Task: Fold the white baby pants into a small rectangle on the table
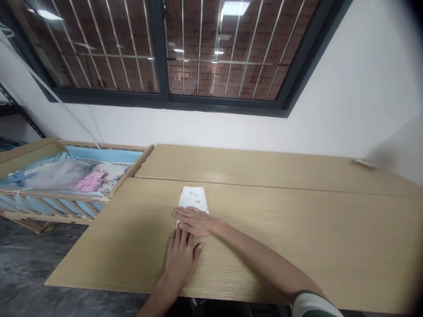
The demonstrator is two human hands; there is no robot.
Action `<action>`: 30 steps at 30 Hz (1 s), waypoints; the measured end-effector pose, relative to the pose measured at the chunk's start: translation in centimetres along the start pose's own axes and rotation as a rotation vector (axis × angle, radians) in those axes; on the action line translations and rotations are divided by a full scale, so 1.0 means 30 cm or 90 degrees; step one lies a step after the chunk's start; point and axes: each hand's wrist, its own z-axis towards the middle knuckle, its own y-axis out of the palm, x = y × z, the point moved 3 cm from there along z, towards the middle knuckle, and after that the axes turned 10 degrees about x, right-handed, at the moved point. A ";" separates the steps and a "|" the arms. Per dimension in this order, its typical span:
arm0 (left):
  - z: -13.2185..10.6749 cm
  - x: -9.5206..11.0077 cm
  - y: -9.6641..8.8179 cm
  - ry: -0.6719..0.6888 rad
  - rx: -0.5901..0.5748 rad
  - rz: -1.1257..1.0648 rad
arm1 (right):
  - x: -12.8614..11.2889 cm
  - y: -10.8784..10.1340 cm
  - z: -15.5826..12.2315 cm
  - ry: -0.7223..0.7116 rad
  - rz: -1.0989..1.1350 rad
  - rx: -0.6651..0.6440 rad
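Observation:
A small folded white cloth (194, 197) with a faint print lies flat on the wooden table (264, 229), left of the middle. Across its lower part rests my right hand (194, 221), palm down with the fingers stretched out to the left. Just below it, my left hand (181, 255) lies flat with its fingers pointing away from me. Its fingertips meet the cloth's near end beside the right hand. Both hands are open, and they cover the near part of the cloth.
At the left stands a wooden crib (128, 169) with a light blue lining, holding a pink cloth (90, 181) and other pale fabrics. A small light-coloured object (363, 163) lies at the table's far right. Behind the table are a white wall and a barred window (161, 48).

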 end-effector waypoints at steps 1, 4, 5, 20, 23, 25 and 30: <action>0.000 -0.003 0.003 -0.002 -0.001 -0.015 | 0.023 -0.003 0.007 0.009 -0.009 0.016; 0.000 -0.011 0.014 -0.009 0.010 -0.050 | 0.099 -0.021 0.035 0.033 -0.039 0.065; 0.000 -0.014 0.017 -0.013 0.015 -0.058 | 0.126 -0.029 0.045 0.042 -0.047 0.077; 0.026 -0.056 0.021 -0.006 -0.010 -0.076 | 0.239 -0.095 0.088 0.047 -0.078 0.138; 0.081 -0.155 0.023 0.036 -0.055 -0.148 | 0.186 -0.122 0.053 0.057 -0.113 0.209; 0.119 -0.233 0.024 0.072 -0.066 -0.202 | 0.143 -0.148 0.011 0.080 -0.118 0.255; 0.166 -0.337 0.021 0.104 -0.050 -0.283 | 0.051 -0.187 -0.137 0.132 -0.057 0.219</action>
